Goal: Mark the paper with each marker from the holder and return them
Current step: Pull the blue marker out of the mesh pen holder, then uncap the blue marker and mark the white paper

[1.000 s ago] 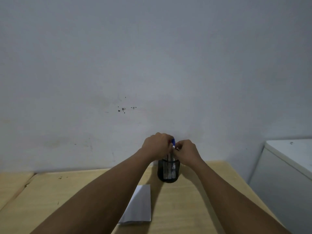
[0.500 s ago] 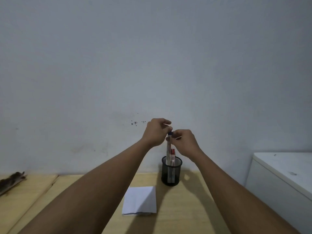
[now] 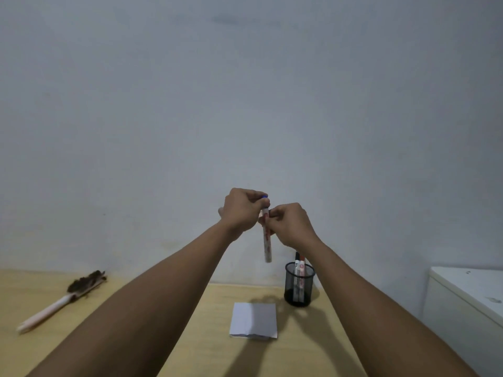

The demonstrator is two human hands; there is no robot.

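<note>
While both arms are reaching forward above the table (image 3: 212, 346), the two hands are meeting in mid-air in front of the wall (image 3: 245, 104) and sharing one marker (image 3: 266, 242). The left hand (image 3: 242, 212) is curling closed around the marker's upper end, where a blue cap (image 3: 264, 197) is showing just above its fingers. The right hand (image 3: 290, 225) is pinching the white barrel just below that, thumb and fingers closed on it. The marker is hanging nearly upright, its lower end free in the air, above and to the left of the holder (image 3: 298, 285).

The holder, a black mesh cup, is standing on the table near the wall, with two more markers (image 3: 299, 268) standing upright inside it; one is showing a black top, the other a red one. The paper (image 3: 254, 319), a small white folded sheet, is lying flat on the table just in front and to the left of the holder, partly under the hands' shadow. A brush (image 3: 61, 300) with a pale handle and dark bristles is lying at the far left of the table. A white cabinet (image 3: 468, 295) is standing at the right edge.
</note>
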